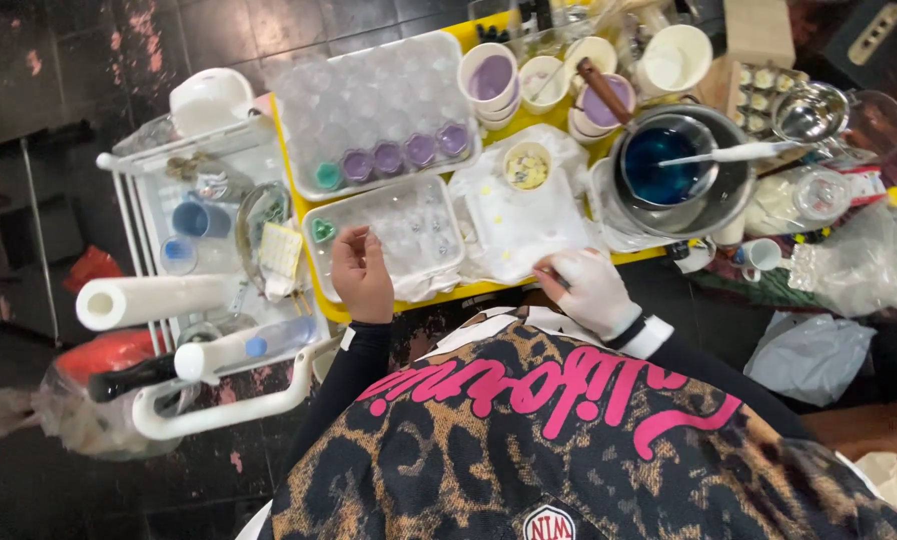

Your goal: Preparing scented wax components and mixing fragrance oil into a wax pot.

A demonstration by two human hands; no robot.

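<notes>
Dark tiled floor surrounds our yellow table [488, 290], where our left hand [361, 275], fingers loosely curled and empty, rests on the near clear mould tray [388, 235], judged light, flexible, best held by its rim, while our gloved right hand [593, 290] pinches a small stick [551, 274].

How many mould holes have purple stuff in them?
4, side by side in the bottom row of the big clear mould tray: at and. Beside them, one hole is green.

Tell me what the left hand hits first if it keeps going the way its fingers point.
Probably the small clear mould tray: the left hand already hovers at its near edge, fingers pointing across it. Height above it is unclear.
</notes>
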